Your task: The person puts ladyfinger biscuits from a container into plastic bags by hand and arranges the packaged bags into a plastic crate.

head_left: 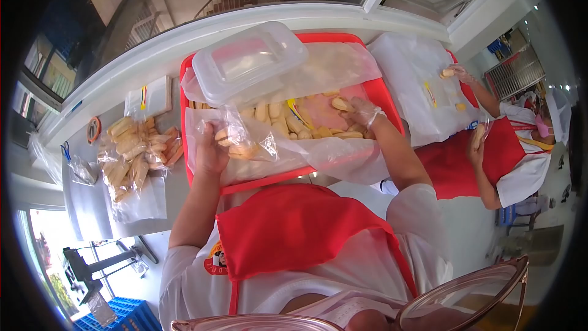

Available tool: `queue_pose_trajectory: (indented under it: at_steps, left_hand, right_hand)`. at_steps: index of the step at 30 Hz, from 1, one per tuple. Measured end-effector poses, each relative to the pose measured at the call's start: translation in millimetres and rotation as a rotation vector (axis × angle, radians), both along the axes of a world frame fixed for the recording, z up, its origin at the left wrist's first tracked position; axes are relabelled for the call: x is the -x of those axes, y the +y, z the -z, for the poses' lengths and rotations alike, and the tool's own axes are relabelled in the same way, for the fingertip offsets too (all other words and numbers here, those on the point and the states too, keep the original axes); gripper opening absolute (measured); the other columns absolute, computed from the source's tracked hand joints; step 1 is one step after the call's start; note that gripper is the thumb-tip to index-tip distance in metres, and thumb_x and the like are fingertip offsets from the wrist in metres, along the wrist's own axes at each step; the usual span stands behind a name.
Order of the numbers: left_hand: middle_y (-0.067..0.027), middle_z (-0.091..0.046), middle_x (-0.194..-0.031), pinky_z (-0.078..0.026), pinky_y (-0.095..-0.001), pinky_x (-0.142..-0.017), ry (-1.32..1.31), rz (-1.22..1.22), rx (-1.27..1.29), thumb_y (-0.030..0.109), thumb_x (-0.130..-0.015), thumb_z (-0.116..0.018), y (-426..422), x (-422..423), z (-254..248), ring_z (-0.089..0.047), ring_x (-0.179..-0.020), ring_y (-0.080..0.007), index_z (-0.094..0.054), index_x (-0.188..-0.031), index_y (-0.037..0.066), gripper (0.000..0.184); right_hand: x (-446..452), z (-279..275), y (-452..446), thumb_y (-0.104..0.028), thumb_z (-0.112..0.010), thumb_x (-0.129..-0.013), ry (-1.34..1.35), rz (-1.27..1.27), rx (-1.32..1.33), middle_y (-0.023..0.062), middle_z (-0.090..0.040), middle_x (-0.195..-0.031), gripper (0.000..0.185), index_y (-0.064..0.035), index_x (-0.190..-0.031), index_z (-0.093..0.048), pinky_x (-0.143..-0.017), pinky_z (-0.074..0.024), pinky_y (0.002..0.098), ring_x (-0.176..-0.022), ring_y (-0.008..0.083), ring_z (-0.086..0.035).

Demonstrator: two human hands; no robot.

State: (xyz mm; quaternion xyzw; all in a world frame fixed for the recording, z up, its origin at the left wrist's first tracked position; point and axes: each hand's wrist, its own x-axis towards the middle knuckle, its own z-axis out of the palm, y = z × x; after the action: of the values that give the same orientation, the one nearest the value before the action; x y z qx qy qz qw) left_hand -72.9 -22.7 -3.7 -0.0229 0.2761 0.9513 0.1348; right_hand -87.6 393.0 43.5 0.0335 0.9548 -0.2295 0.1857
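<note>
Inside a red tray [398, 113] lined with translucent sheets lie several pale, oblong bread pieces [267, 112]. My left hand [211, 150], at the tray's left front, is closed on a clear plastic bag [266, 147] with some pieces inside. Over the right part of the tray, my right hand [365, 112] wears a clear glove and grips one bread piece [342, 105]. A yellow-marked item [299, 113] lies among the pieces. The translucent plastic container [248, 61] rests on the liner at the tray's back left.
Filled bags [131, 153] are heaped on the table at left, near a tape roll [94, 129] and a stack of clear bags [148, 97]. At right, a co-worker in a red apron [453, 159] holds bread beside another lined tray [416, 86].
</note>
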Motion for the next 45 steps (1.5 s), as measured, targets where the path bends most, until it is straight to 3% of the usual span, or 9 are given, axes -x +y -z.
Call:
queue_pose_trajectory:
  at_steps: [4, 9, 12, 15, 19, 22, 28, 35, 45]
  left_hand:
    - [-0.0079, -0.055, -0.102, -0.044, -0.0368, -0.087, -0.033, -0.03, 0.004, 0.029, -0.093, -0.038, 1.4, 0.1, -3.4, -0.054, -0.097, -0.022, -0.048, -0.104, 0.007, 0.027]
    - [-0.0091, -0.055, -0.101, -0.043, -0.037, -0.088, -0.034, -0.14, 0.081, 0.027, -0.094, -0.037, 8.4, -4.2, -10.1, -0.053, -0.097, -0.0218, -0.048, -0.106, 0.003, 0.029]
    - [-0.0072, -0.056, -0.097, -0.045, -0.0283, -0.075, -0.003, -0.146, 0.237, 0.028, -0.094, -0.037, 10.4, -8.2, -15.1, -0.054, -0.09, -0.0166, -0.05, -0.106, 0.003, 0.03]
    - [-0.0058, -0.058, -0.095, -0.043, -0.0223, -0.064, 0.039, -0.117, 0.394, 0.028, -0.094, -0.037, 12.9, -11.2, -16.8, -0.054, -0.082, -0.012, -0.053, -0.103, 0.004, 0.03]
    - [-0.0054, -0.059, -0.095, -0.041, -0.0205, -0.061, 0.082, -0.092, 0.487, 0.027, -0.094, -0.037, 28.1, -19.6, -38.1, -0.053, -0.077, -0.0093, -0.055, -0.102, 0.003, 0.03]
    - [-0.0069, -0.059, -0.099, -0.042, -0.0218, -0.064, 0.196, -0.077, 0.618, 0.026, -0.094, -0.037, 28.9, -22.4, -38.5, -0.054, -0.08, -0.0106, -0.054, -0.103, 0.002, 0.031]
    - [-0.0114, -0.057, -0.107, -0.041, -0.0218, -0.06, 0.227, 0.105, 0.616, 0.037, -0.093, -0.034, 28.1, -36.5, -40.1, -0.056, -0.086, -0.0145, -0.047, -0.116, 0.003, 0.043]
    - [-0.0202, -0.055, -0.109, -0.043, -0.0212, -0.063, 0.134, 0.098, 0.287, 0.043, -0.089, -0.041, 27.3, -38.5, -47.2, -0.057, -0.095, -0.0219, -0.045, -0.118, 0.004, 0.048]
    - [-0.0213, -0.052, -0.115, -0.04, -0.0188, -0.063, 0.164, 0.15, 0.43, 0.046, -0.091, -0.034, 30.2, -38.0, -51.4, -0.054, -0.101, -0.0213, -0.038, -0.125, 0.004, 0.054]
  right_hand:
    - [4.9, 28.0, 14.0, -0.025, -0.061, -0.078, 0.262, -0.078, -0.161, 0.0111, -0.06, -0.092, 0.041, -0.0063, -0.112, -0.051, -0.075, -0.0446, 0.031, -0.083, 0.0222, -0.056]
    - [-4.8, -27.4, -7.6, -0.007, -0.059, -0.075, 0.154, 0.342, 0.293, 0.0063, -0.056, -0.094, 0.041, -0.0069, -0.114, -0.048, -0.054, -0.0484, 0.0279, -0.071, 0.0141, -0.059]
    - [-13.2, -8.5, 5.6, -0.003, -0.06, -0.072, 0.244, 0.37, 1.007, 0.0091, -0.053, -0.097, 0.041, -0.0045, -0.111, -0.047, -0.054, -0.0503, 0.026, -0.072, 0.0148, -0.06]
    - [-45.3, -29.5, -43.9, 0.002, -0.06, -0.071, 0.36, 0.246, 1.156, 0.0107, -0.052, -0.096, 0.038, -0.0018, -0.106, -0.047, -0.056, -0.052, 0.0269, -0.074, 0.0171, -0.06]
    - [-74.1, -32.4, -82.6, 0.003, -0.059, -0.073, 0.662, -0.07, 0.617, 0.0106, -0.054, -0.095, 0.034, -0.0018, -0.106, -0.05, -0.062, -0.0495, 0.0265, -0.077, 0.0154, -0.058]
    - [-87.3, -52.7, -103.2, 0.003, -0.057, -0.074, 0.179, 0.258, 1.271, 0.0068, -0.053, -0.094, 0.028, -0.0034, -0.101, -0.052, -0.06, -0.0465, 0.0254, -0.075, 0.0149, -0.057]
    - [-89.3, -59.5, -107.2, -0.012, -0.062, -0.079, -0.146, 0.496, 1.478, 0.0053, -0.056, -0.083, 0.035, 0.0008, -0.11, -0.05, -0.063, -0.043, 0.0227, -0.068, 0.0094, -0.053]
    - [-85.6, -33.2, -116.4, -0.015, -0.062, -0.08, 0.059, 0.373, 1.358, 0.003, -0.055, -0.08, 0.033, -0.0003, -0.107, -0.052, -0.063, -0.0423, 0.0223, -0.068, 0.0085, -0.05]
    - [-85.8, -33.3, -122.7, -0.02, -0.06, -0.083, 0.095, 0.44, 1.425, 0.0024, -0.057, -0.083, 0.029, -0.0036, -0.105, -0.053, -0.062, -0.0446, 0.022, -0.068, 0.0099, -0.054]
